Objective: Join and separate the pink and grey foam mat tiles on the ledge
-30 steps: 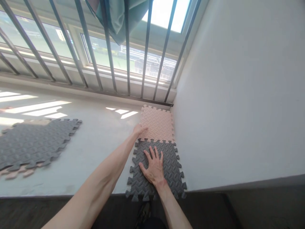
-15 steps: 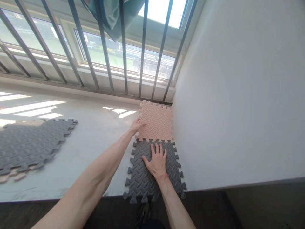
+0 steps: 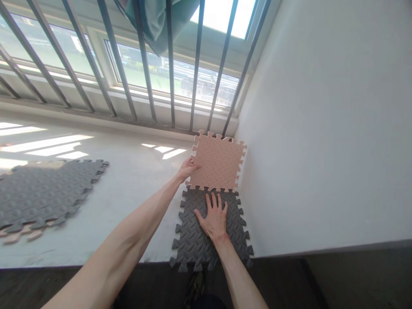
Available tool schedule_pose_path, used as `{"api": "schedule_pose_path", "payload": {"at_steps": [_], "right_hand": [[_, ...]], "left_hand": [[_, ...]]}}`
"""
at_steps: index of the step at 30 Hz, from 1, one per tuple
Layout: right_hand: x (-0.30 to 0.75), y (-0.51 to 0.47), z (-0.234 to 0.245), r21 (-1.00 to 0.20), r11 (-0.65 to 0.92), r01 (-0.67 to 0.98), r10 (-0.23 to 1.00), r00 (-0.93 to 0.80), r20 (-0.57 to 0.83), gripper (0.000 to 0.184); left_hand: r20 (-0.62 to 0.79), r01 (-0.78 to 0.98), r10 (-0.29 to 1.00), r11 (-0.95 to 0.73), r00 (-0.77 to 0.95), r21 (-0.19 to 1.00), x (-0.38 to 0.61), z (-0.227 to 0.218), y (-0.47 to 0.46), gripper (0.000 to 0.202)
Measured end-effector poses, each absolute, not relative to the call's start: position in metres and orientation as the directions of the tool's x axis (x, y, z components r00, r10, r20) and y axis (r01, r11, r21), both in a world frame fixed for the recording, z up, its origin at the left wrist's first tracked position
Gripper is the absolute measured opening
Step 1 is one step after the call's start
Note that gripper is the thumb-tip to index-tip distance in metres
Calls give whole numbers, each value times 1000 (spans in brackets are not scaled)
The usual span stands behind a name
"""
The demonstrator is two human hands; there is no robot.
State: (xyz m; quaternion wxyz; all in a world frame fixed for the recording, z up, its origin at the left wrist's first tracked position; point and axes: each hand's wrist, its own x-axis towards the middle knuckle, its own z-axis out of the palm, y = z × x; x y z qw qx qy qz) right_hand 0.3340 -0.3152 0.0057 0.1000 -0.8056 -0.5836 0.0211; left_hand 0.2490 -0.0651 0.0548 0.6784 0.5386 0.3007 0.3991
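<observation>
I saw left hand [image 3: 186,169] pinch pink square foam tile [image 3: 219,163], extending rightward; right hand [image 3: 215,221] splayed on dark-grey square foam tile [image 3: 192,244].

The left arm [image 3: 128,240] and the right arm [image 3: 236,266] were bare and slender, a shallow hollow creasing the left one. The bare right hand [image 3: 215,219] had long, thin fingers, and the left hand [image 3: 187,169] was bare too. Below showed a rounded piece of black clothing [image 3: 209,302] and a dim, dark, mottled shoe [image 3: 195,284], its details blurred.
</observation>
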Motion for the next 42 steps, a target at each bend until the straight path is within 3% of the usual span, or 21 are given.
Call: {"api": "schedule_pose_path", "payload": {"at_steps": [10,18,22,25,28,33,42], "right_hand": [[333,-316,3,-183,-292,939,944,314,104,87],[332,-318,1,-212,-283,935,939,316,140,84],[333,-319,0,-209,-293,933,927,331,179,84],[347,-318,3,-210,-371,905,890,411,197,92],[371,-317,10,-202,-432,879,867,467,174,87],[396,-316,15,-182,-398,899,900,421,114,74],[396,-320,8,-142,-379,915,906,398,143,71]], "left_hand": [[143,-284,849,8,508,959,261,56,-53,93],[116,-294,853,46,510,955,261,56,-52,99],[95,-287,854,66,512,956,257,52,-54,96],[78,-286,860,81,505,955,255,50,-55,93],[80,-270,862,67,500,961,255,50,-56,91],[90,-276,870,55,485,960,255,51,-58,88],[66,-323,854,123,517,938,244,55,-68,76]]}}
